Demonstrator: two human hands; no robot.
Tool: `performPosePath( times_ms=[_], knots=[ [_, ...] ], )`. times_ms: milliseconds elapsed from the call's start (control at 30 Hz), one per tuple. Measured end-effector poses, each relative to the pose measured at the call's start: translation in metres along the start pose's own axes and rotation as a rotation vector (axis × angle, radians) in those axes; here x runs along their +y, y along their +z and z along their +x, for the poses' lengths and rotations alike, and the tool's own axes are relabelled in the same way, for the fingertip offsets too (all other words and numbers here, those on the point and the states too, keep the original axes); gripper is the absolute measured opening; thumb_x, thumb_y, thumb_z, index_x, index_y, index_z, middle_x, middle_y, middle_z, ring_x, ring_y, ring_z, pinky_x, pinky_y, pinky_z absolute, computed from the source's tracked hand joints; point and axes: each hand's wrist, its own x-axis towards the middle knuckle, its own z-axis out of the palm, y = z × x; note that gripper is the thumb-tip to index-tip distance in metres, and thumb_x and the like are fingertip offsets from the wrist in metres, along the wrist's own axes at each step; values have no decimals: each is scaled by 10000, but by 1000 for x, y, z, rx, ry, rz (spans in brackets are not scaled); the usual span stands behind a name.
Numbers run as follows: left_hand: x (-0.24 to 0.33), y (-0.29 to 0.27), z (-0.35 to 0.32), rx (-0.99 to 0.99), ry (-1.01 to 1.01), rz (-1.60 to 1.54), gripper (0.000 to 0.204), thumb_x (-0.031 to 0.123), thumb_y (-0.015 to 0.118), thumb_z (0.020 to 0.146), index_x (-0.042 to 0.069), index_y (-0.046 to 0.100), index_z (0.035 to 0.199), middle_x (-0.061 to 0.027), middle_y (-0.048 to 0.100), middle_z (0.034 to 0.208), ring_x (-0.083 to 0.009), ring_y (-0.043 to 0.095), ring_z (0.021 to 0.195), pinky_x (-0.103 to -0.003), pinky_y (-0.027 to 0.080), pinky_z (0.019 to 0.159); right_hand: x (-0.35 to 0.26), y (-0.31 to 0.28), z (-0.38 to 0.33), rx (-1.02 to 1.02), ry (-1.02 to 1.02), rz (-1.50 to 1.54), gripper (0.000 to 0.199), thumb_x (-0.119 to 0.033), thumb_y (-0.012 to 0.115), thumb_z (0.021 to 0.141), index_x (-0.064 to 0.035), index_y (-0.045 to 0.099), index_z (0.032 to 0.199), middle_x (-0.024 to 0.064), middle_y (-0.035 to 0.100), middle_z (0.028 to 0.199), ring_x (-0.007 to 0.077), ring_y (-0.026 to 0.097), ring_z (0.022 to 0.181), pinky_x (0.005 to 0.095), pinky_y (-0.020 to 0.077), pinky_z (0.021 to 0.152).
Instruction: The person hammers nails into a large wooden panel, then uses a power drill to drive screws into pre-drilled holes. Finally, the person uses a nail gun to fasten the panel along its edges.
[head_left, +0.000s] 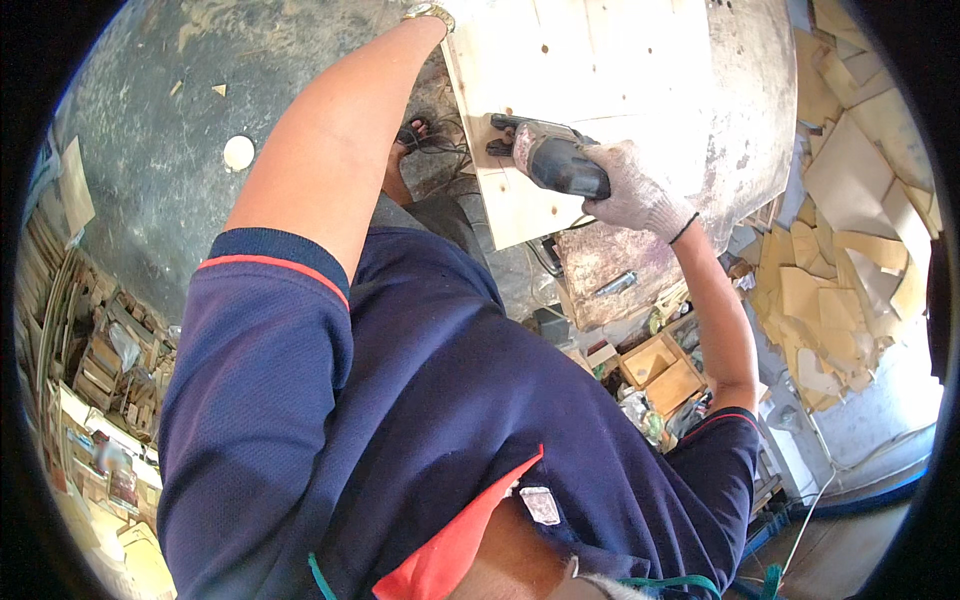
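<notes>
My right hand (635, 190), in a whitish knit glove, is closed around a dark jigsaw (565, 165). The jigsaw rests on a pale wooden board (540, 215), its forked foot near the board's left edge. My left arm (325, 150) reaches up past that edge. At the top of the head view only its wrist shows, with a band or cuff around it; the hand itself is cut off by the frame, so its fingers are hidden.
Under the board is a worn, stained tabletop (600, 260) with a slim cylindrical tool (617, 283) on it. Cables (450, 135) hang by the board's left side. A wooden box (660, 370) stands below right. Flat offcuts (830, 290) pile up at right; a pale disc (239, 153) lies on the floor.
</notes>
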Motion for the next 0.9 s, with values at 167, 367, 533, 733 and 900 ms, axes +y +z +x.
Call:
performPosePath(
  times_ms=[167,367,533,733,900],
  knots=[
    [0,3,1,-9,-6,27,708,562,610,908,150,553,1481,-132,397,1619,-411,294,1511,-701,295,1079,-1,7,-4,-27,89,96,543,-261,837,715,-14,703,1180,230,745,970,395,737,915,463,585,836],
    [0,0,2,-58,-22,-2,715,571,596,920,158,532,1500,-128,372,1647,-399,271,1533,-717,276,1102,-7,13,-9,57,108,190,503,-237,811,714,-12,703,1151,234,743,937,373,745,885,451,588,815],
    [2,-3,2,-87,-38,8,723,572,587,925,165,516,1519,-116,358,1660,-401,256,1540,-737,245,1127,-12,20,-13,71,184,241,471,-213,779,722,-11,698,1140,229,740,909,357,746,860,442,585,797],
    [3,-6,4,-128,-47,18,728,576,585,927,171,509,1528,-114,339,1671,-393,223,1553,-748,231,1138,-23,30,-17,138,253,312,410,-200,740,743,-34,705,1117,191,726,836,319,730,784,426,572,751],
    [3,-7,2,-144,-50,6,721,571,588,928,171,515,1524,-110,341,1671,-390,226,1553,-746,237,1136,-32,33,-22,124,358,398,380,-199,727,767,-57,719,1119,169,715,823,284,720,758,413,563,731]
  ],
)
